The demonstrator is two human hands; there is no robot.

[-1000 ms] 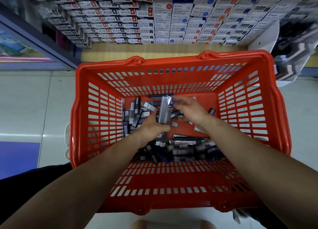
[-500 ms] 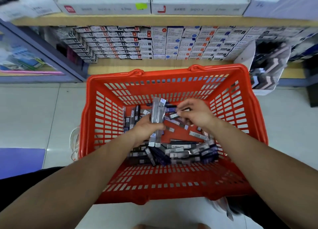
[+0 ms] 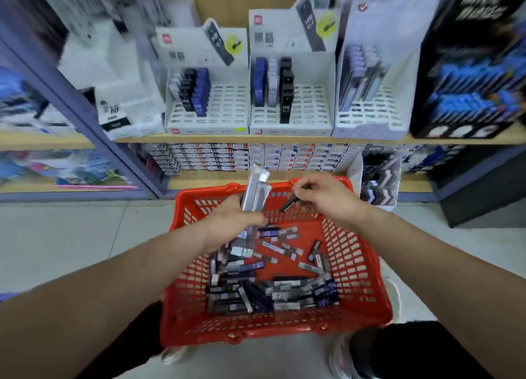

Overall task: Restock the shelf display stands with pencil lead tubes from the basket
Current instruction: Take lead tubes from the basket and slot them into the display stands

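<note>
A red plastic basket [image 3: 367, 267] stands on the floor with several pencil lead tubes [image 3: 273, 287] loose in its bottom. My left hand [image 3: 230, 222] grips an upright bundle of grey lead tubes [image 3: 256, 193] above the basket's far side. My right hand [image 3: 324, 196] pinches a single dark lead tube [image 3: 289, 203] just right of the bundle. On the shelf above stand white display stands: the left stand [image 3: 227, 105] holds black and blue tubes, the middle stand [image 3: 310, 105] holds blue, grey and black tubes.
A third white stand [image 3: 370, 113] with pale tubes and a tall black display [image 3: 469, 65] sit further right. Stacked small boxes [image 3: 242, 156] fill the lower shelf. A white holder [image 3: 375, 179] stands by the basket's right corner. Tiled floor [image 3: 71, 236] lies left.
The view has tilted up, bringing the shelf stands into sight. Both hands have risen from inside the basket to its far rim, the left with its bundle, the right with one tube.
</note>
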